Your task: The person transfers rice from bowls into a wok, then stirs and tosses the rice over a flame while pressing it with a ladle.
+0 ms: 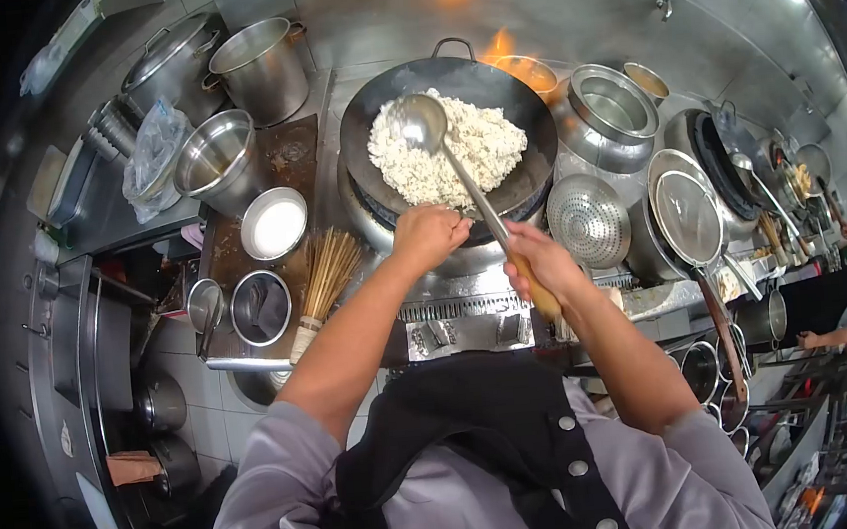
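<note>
Centrally, clumpy white rice point(459, 152) heaps in the wok point(534, 146), with the ladle point(471, 193) bowl resting on it at 10 o'clock. Left hand point(428, 236) clenches the wok's 6 o'clock rim; right hand point(540, 267) grips the ladle's handle. Flame point(501, 45) licks at 1 o'clock and a strainer point(587, 220) crowds 4 o'clock
</note>
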Available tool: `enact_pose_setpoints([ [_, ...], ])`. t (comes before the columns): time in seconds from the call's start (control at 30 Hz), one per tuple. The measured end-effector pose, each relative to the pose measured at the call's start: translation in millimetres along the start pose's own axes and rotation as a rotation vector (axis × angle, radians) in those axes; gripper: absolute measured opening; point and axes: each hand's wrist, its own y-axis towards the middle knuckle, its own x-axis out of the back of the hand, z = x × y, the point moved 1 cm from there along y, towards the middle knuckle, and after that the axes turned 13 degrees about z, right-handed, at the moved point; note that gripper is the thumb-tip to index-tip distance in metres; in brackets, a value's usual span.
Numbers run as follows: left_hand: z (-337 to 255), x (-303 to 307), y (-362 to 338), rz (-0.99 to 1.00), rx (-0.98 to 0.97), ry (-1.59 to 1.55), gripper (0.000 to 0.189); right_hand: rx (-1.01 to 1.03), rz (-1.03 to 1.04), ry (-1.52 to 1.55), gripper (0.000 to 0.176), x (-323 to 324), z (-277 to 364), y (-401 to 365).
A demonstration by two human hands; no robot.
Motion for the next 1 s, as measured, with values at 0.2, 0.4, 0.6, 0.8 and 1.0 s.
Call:
enact_pose_setpoints([
  [0.2,6,-6,2,-0.055,-0.021,-0.06,0.04,0.05,-0.111,-0.185,0.048,-13,12,-120],
  [0.4,4,-3,2,-0.072,-0.053,-0.065,0.038,-0.076,-0.208,-0.278,0.048,6,-7,-83],
  [0.6,5,-4,3,-0.084,-0.053,-0.066,0.038,-0.099,-0.086,-0.18,0.05,-10,-5,-66],
  [0.8,12,6,9,0.104,0.006,-0.058,0.04,-0.058,-0.218,-0.603,0.052,-11,-12,-87],
  [1.0,-36,32,-16,0.278,0.009,-0.005,0.045,-0.429,-0.214,-0.796,0.059,-18,44,-196],
])
